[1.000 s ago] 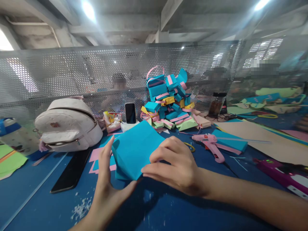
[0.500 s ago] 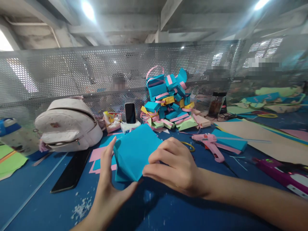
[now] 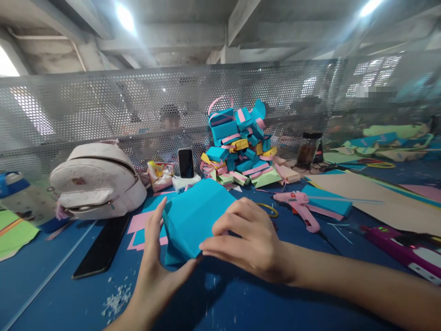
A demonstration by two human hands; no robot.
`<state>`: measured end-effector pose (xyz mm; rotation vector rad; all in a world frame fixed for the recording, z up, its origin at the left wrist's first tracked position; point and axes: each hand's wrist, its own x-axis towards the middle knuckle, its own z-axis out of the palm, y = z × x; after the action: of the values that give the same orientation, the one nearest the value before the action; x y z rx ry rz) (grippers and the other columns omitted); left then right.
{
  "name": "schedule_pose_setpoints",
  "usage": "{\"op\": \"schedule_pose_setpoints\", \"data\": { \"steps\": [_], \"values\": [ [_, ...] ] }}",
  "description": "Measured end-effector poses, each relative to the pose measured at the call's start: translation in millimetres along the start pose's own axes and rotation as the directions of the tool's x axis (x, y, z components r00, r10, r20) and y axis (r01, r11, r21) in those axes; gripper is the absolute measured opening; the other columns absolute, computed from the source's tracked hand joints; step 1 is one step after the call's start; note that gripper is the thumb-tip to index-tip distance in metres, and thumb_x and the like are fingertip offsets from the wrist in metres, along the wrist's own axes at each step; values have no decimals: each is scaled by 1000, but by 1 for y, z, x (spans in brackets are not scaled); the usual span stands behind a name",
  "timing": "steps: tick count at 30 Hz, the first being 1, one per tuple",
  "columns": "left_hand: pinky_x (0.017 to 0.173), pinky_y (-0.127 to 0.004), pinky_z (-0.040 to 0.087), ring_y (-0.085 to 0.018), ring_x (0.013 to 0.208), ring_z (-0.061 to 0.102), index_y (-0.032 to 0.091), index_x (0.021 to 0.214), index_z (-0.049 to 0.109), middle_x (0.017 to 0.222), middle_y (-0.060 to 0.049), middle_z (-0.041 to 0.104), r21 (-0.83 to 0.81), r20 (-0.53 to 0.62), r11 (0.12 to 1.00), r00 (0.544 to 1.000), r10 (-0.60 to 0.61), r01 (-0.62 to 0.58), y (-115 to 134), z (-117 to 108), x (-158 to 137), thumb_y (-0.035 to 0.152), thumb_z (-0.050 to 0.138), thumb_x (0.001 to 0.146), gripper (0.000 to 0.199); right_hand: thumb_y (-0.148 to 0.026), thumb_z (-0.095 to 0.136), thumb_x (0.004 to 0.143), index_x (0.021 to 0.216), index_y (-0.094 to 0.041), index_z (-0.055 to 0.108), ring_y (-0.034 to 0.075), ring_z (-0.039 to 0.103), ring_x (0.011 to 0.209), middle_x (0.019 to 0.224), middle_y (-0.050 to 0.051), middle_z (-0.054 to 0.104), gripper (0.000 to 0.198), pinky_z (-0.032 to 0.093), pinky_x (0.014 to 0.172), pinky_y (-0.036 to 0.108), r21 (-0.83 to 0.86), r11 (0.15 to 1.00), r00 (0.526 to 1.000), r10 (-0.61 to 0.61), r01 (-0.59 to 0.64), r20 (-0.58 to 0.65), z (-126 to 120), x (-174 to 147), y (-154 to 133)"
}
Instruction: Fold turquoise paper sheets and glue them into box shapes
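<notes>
Between my hands, above the table, is a folded piece of blue paper with box-like creased sides. My left hand grips its left side, thumb under the lower edge and fingers up along the left fold. My right hand pinches the lower right edge between thumb and fingers. The inside of the folded paper is hidden from me. Beneath and behind it, pink and blue paper sheets lie on the table. A pink hot glue gun rests to the right of my right hand.
A pile of blue, yellow and pink paper boxes stands at the back before a perforated metal screen. Left are a white backpack, a black phone and a bottle. A purple device and large paper sheets lie right.
My right thumb has slid slightly left along the paper's lower edge, and the paper has tilted a little. Both hands keep their hold.
</notes>
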<state>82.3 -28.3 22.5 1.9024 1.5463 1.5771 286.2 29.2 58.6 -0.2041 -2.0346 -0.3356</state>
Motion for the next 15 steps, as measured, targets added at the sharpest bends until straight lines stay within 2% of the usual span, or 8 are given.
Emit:
{"op": "schedule_pose_setpoints", "data": {
  "steps": [7, 15],
  "values": [
    [111, -64, 28, -38, 138, 32, 39, 147, 26, 153, -6, 32, 58, 12, 998, 999, 30, -31, 4, 1, -2, 41, 78, 70, 93, -24, 67, 88, 84, -21, 72, 15, 48, 72, 79, 0, 68, 8, 34, 66, 32, 24, 999, 1000, -22, 22, 5, 0, -1, -4],
    [108, -62, 34, -38, 135, 38, 38, 147, 27, 150, -7, 35, 55, 16, 999, 1000, -4, 3, 5, 1, -2, 42, 78, 70, 92, -23, 65, 90, 85, -20, 70, 14, 48, 69, 79, -1, 69, 8, 35, 66, 32, -26, 997, 997, -71, 71, 13, 4, -2, -4]
  ]
}}
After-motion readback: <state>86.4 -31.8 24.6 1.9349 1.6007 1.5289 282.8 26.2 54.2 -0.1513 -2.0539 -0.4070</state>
